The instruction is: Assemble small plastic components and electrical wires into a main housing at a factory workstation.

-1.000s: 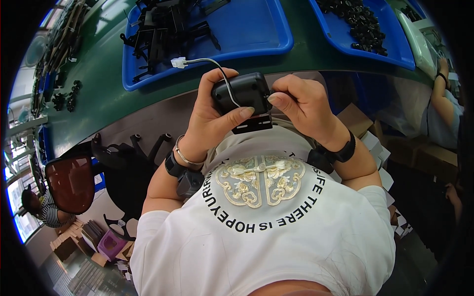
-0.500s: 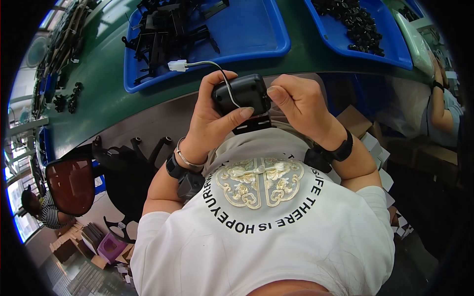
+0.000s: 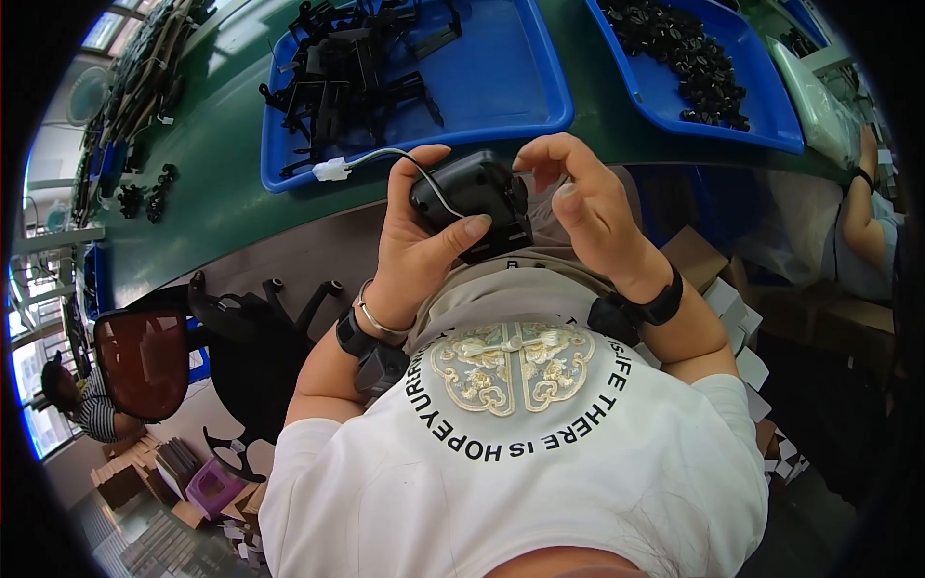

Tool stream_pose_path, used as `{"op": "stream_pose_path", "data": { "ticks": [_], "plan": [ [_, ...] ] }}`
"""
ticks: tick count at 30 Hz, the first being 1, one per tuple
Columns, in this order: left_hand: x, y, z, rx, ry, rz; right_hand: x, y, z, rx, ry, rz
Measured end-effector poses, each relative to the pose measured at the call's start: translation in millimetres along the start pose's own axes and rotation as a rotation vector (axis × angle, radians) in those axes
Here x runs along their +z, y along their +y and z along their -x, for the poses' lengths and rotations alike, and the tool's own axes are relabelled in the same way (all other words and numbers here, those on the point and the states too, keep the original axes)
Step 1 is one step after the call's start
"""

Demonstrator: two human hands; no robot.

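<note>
A rounded black plastic housing (image 3: 475, 194) rests in my left hand (image 3: 421, 223), the thumb pressed on its near face and the fingers wrapped behind it. Across its left side runs a thin cable (image 3: 390, 152), which ends in a white plug (image 3: 332, 170) over the near edge of a tray. A dark flat part, apparently a bracket, shows at the housing's lower edge. To the right of the housing is my right hand (image 3: 589, 209), open and holding nothing visible, its thumb and forefinger apart. Whether its forefinger touches the housing I cannot tell.
On the green table (image 3: 220, 204), one blue tray (image 3: 564, 108) bears black brackets (image 3: 352, 72). Another blue tray (image 3: 771, 133) has many small black parts (image 3: 708, 67). An office chair (image 3: 246, 347) stands at left, cardboard boxes (image 3: 696, 256) at right. Other people are at both sides.
My right hand has opened from a pinch beside the housing, its thumb moving away from the forefinger. The housing has tilted in my left hand, and the plug has dropped slightly lower.
</note>
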State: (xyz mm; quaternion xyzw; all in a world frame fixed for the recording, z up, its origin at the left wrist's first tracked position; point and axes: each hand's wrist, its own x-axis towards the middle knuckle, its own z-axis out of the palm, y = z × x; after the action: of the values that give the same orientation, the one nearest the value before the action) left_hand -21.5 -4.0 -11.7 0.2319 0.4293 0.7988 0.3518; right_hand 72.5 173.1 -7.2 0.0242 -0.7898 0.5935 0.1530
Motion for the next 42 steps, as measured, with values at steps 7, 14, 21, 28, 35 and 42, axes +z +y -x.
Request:
{"op": "stream_pose_path", "data": {
  "ticks": [7,14,21,28,35,42],
  "plan": [
    [-2,-6,1,0.111,0.091,0.048,14,-4,2,-0.261,-0.033,0.225],
    [-8,-5,1,0.100,0.149,0.101,8,-12,3,-0.239,-0.037,0.349],
    [-3,-2,2,0.049,0.175,0.164,9,-11,4,-0.255,-0.090,0.132],
    [-4,0,1,0.045,0.141,0.142,4,-15,4,-0.119,0.052,-0.008],
    [-4,-4,5,0.043,0.160,0.133,15,-19,1,-0.067,0.201,0.104],
    [2,-4,-3,0.052,0.182,0.120,8,-14,-4,-0.094,0.097,-0.018]
  ]
}}
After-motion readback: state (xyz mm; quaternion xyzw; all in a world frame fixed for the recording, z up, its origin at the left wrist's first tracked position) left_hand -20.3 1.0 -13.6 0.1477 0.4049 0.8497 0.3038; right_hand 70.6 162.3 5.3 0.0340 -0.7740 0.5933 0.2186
